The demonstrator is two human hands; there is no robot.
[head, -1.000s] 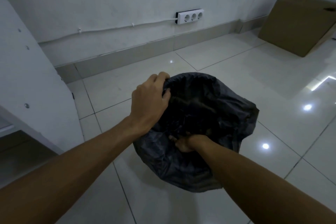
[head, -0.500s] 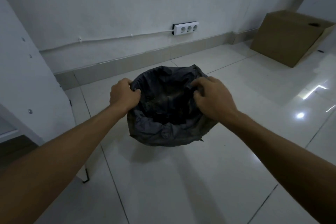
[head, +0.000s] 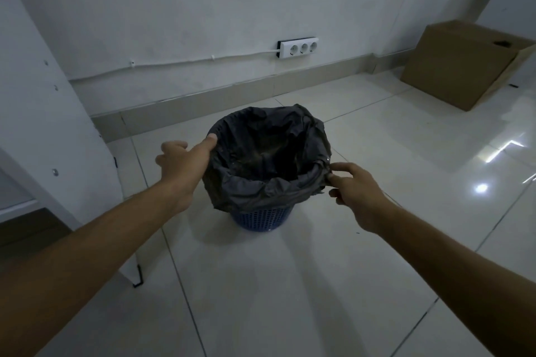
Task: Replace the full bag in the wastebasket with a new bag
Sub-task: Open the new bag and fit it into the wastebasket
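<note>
A blue perforated wastebasket point(head: 262, 219) is seen standing upright on the glossy white tiled floor point(head: 290, 298) at the centre of the frame. It is lined with a black plastic bag point(head: 269, 159), whose mouth is spread open and folded down over the rim, so that only the lower band of the basket is left uncovered. The inside of the bag is too dark for its contents to be told.

The left hand point(head: 181, 161) is placed at the left side of the bag's rim, with the thumb laid against the plastic and the other fingers spread loosely outward, nothing being clasped. The right hand point(head: 355, 187) is held at the right side of the rim, where a fold of the bag's turned-down edge is pinched between thumb and fingertips.

A triple wall socket point(head: 298, 48) is mounted on the white wall above centre, with a white cable point(head: 203, 60) clipped along the wall to its left. A brown cardboard box point(head: 461, 64) is set on the floor at the upper right. A white furniture panel point(head: 43, 113) is seen along the left edge.
</note>
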